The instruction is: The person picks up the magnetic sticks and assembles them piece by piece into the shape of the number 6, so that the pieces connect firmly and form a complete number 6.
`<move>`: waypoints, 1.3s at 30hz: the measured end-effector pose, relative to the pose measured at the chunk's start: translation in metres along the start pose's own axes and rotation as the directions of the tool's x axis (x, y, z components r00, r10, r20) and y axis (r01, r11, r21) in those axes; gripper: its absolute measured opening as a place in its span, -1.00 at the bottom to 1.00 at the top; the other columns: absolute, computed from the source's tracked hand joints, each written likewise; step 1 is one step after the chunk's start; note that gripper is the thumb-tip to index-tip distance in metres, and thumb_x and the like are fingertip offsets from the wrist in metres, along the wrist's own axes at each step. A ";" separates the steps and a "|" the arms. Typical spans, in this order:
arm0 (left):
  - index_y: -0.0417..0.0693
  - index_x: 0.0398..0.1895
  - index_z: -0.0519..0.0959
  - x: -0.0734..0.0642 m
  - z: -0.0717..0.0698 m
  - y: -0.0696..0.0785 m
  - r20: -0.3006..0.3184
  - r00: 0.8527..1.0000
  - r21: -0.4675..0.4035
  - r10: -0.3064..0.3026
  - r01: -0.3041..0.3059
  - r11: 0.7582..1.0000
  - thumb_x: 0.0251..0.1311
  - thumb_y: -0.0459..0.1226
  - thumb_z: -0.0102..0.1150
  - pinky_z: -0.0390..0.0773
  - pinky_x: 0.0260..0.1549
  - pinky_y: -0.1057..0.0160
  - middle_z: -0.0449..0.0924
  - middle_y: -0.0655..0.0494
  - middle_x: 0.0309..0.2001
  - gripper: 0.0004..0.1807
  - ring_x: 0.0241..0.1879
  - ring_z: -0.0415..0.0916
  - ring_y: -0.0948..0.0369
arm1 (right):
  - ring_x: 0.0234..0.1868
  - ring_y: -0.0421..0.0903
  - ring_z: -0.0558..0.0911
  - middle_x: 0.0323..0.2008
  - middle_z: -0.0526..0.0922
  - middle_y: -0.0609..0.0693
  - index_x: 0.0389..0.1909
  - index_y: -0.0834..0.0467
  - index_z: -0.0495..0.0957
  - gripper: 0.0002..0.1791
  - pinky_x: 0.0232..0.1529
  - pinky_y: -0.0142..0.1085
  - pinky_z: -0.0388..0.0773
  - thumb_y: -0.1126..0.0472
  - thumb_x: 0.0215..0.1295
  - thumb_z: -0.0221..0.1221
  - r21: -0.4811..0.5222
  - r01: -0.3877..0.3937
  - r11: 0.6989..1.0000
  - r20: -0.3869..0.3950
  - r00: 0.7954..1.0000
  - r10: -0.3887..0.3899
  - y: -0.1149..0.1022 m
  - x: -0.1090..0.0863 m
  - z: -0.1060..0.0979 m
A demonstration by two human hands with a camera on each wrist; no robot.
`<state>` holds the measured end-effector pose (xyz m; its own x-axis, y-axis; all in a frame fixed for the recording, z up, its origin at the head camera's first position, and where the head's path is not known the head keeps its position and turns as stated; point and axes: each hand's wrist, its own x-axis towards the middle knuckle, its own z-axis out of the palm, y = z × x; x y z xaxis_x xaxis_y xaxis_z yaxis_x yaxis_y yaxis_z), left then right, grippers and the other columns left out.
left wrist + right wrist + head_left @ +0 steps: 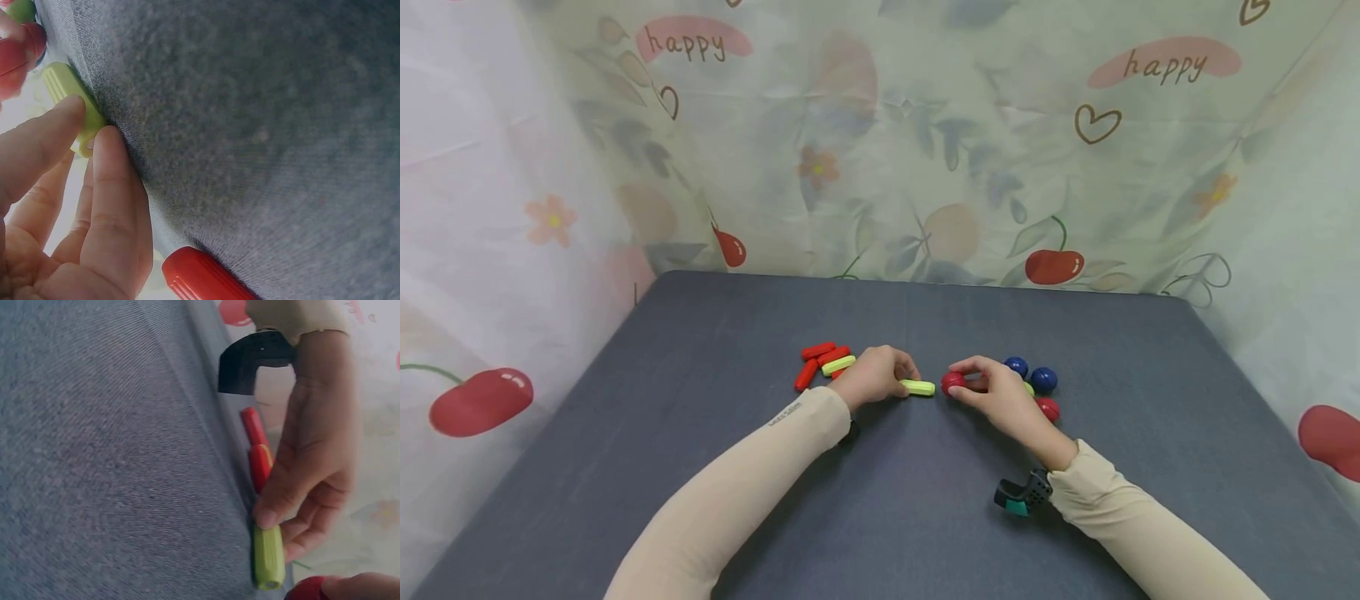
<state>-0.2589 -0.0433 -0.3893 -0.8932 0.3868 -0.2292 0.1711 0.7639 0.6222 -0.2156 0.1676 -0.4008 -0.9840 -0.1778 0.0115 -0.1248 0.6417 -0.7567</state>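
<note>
On the dark cloth, my left hand (877, 373) pinches one end of a yellow-green ridged stick (919, 388) that lies flat, pointing right. In the left wrist view, thumb and fingertips meet on the stick (75, 103). Just right of it, my right hand (1000, 398) holds a red ball (953, 382) between thumb and fingers; a small gap parts ball and stick. Behind the right hand sit blue balls (1043, 381), another red ball (1048, 408) and a partly hidden green ball (1028, 388).
Left of the left hand, several red sticks (806, 375) and another yellow-green stick (838, 365) lie in a loose pile. The dark table (737, 317) ends at a patterned curtain (895, 150) at the back and sides. A black wrist device (1025, 492) hangs below the right wrist.
</note>
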 end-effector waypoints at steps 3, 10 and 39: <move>0.09 -0.24 0.68 0.001 0.000 -0.001 0.003 1.000 0.006 0.008 -0.008 1.000 0.09 -0.38 0.36 0.56 -0.30 0.28 0.67 0.08 -0.19 -0.80 -0.24 0.53 0.19 | -0.06 0.00 0.68 0.01 0.64 0.15 0.02 0.14 0.57 -0.67 -0.06 -0.12 0.62 0.19 0.25 0.29 -0.019 -0.007 1.000 -0.005 1.000 0.007 0.000 0.002 0.004; 0.09 -0.23 0.68 0.002 0.000 -0.001 0.004 1.000 0.009 0.003 -0.003 1.000 0.09 -0.38 0.36 0.56 -0.28 0.27 0.67 0.08 -0.19 -0.79 -0.24 0.53 0.19 | -0.12 -0.04 0.68 -0.04 0.66 0.13 0.00 0.16 0.58 -0.67 -0.12 -0.17 0.63 0.21 0.22 0.31 -0.063 -0.014 0.998 -0.014 1.000 0.013 -0.002 0.006 0.012; 0.10 -0.23 0.66 0.002 0.000 -0.001 0.011 1.000 0.000 -0.004 0.004 1.000 0.10 -0.37 0.35 0.54 -0.31 0.27 0.62 0.07 -0.25 -0.80 -0.30 0.50 0.18 | -0.10 -0.04 0.68 -0.05 0.67 0.11 -0.01 0.15 0.59 -0.68 -0.16 -0.19 0.63 0.21 0.22 0.31 -0.059 0.001 0.998 -0.012 1.000 -0.002 0.002 0.008 0.015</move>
<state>-0.2610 -0.0426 -0.3904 -0.8895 0.3893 -0.2394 0.1679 0.7656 0.6211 -0.2220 0.1562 -0.4117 -0.9853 -0.1696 0.0208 -0.1329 0.6843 -0.7170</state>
